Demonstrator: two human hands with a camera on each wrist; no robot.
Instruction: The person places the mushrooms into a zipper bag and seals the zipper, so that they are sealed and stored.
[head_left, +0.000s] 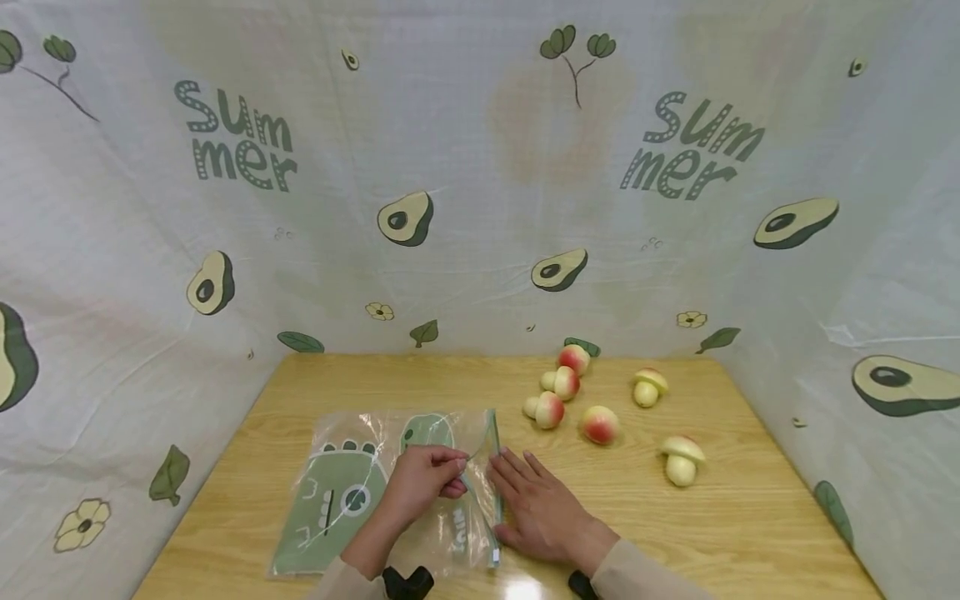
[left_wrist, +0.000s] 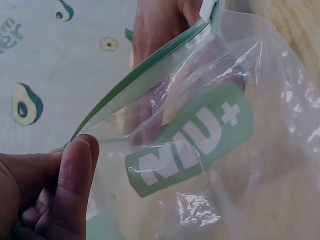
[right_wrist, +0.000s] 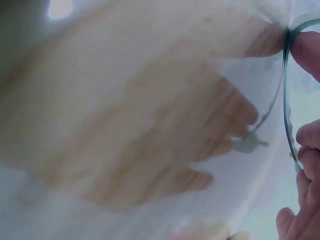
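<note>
One clear zip bag [head_left: 427,533] lies left of centre on the desk [head_left: 712,533], mouth facing right: your left grip [head_left: 423,483] pinches its raised lip [left_wrist: 136,76], probably to part the opening, while your right grip [head_left: 536,508], fingers straight, rests by the zip edge [head_left: 493,425], likely steadying it. Your room runs rightward to the desk's edge, but six mostly mushroom-shaped pieces [head_left: 600,425] lie farther out, narrowing it

Plain beige sleeves [head_left: 651,573] are worn with black wrist devices [head_left: 408,585].
</note>
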